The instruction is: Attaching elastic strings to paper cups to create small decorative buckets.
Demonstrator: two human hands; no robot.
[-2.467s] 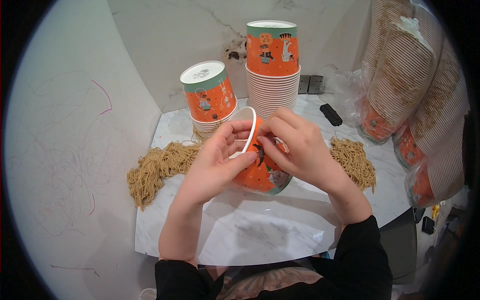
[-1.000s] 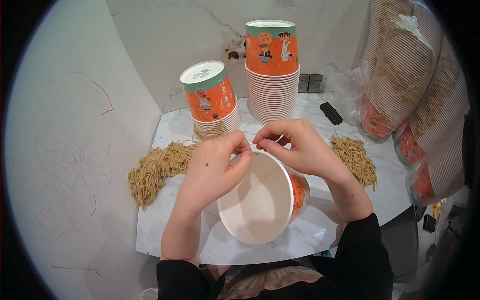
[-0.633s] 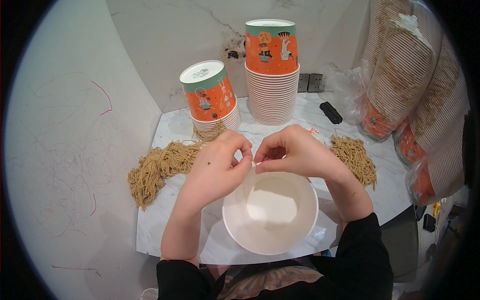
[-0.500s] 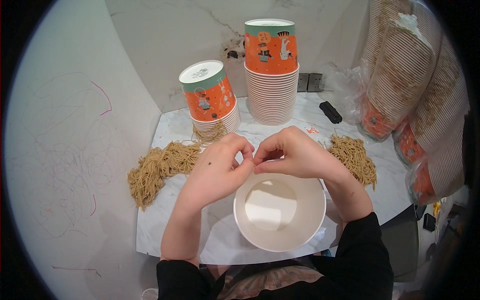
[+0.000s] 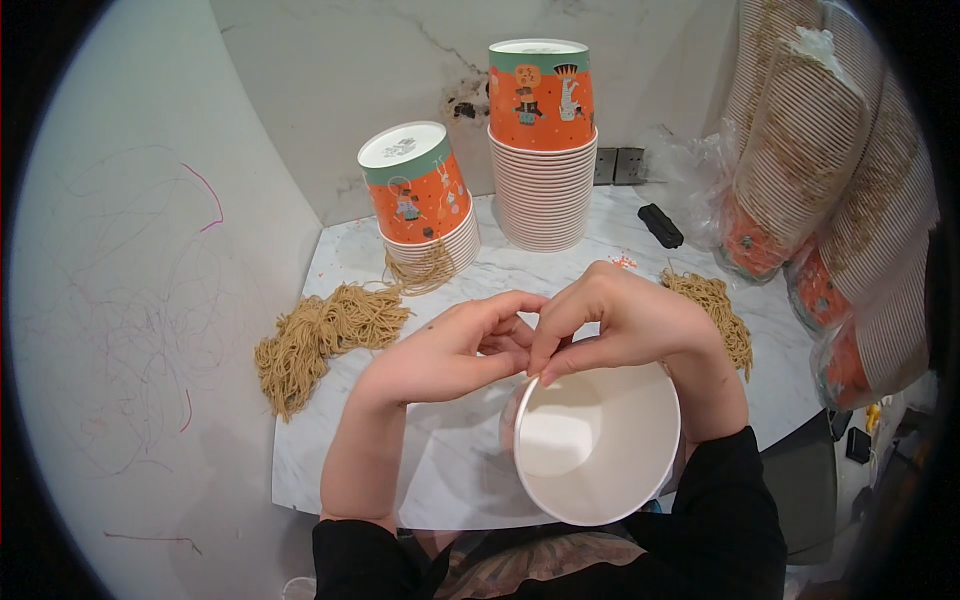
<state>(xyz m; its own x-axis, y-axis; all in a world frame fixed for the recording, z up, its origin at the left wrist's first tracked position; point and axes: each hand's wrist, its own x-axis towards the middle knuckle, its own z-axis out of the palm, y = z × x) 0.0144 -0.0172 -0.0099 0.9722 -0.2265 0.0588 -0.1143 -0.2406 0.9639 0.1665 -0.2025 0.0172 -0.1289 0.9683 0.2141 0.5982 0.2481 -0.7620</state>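
Note:
A large white-lined paper bucket stands tilted at the table's front, its open mouth facing me. My right hand pinches the bucket's far left rim between thumb and fingers. Close against it, my left hand has its fingers curled and its thumb by the same rim; whatever lies between those fingertips is hidden. Left of my hands lies a bundle of tan cords, and a smaller tan cord bundle is partly behind my right forearm.
Upside-down orange and green paper buckets form a short stack and a tall stack at the back. Some tan cords touch the short stack. A black object lies to the right, near plastic-wrapped bucket stacks. A white wall bounds the left.
Both hands have shifted slightly right, from pinching together above the bucket to its rim. The bucket has moved right and tipped, and my right fingers have taken hold of its edge.

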